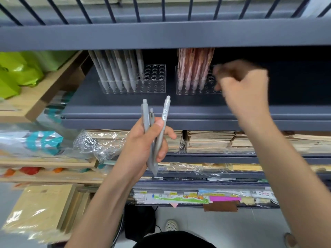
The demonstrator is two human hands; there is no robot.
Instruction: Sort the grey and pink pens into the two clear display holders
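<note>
The sorting looks well along but not finished. On the dark shelf [125, 104] stands the grey-pen holder [155, 76], a clear block of holes; its nearer left part is packed with standing grey pens [116, 68], while the rows of holes at its right end are empty. Just to the right of the grey-pen holder, apart from it, is the pink-pen holder [211, 81], with pink pens [195, 65] filling its left part. The left hand [143, 142] is below and in front of the grey-pen holder, off the shelf, fingers and thumb curled round three loose grey pens [165, 113], buttons up. The right hand [243, 83] is up at the shelf, to the right of the grey-pen holder and against the far end of the pink-pen holder; it is blurred, fingers bent, and I cannot tell if it holds a pen. No loose pink pens show. What is left, by my reckoning, is to slot the three loose grey pens into the empty holes
</note>
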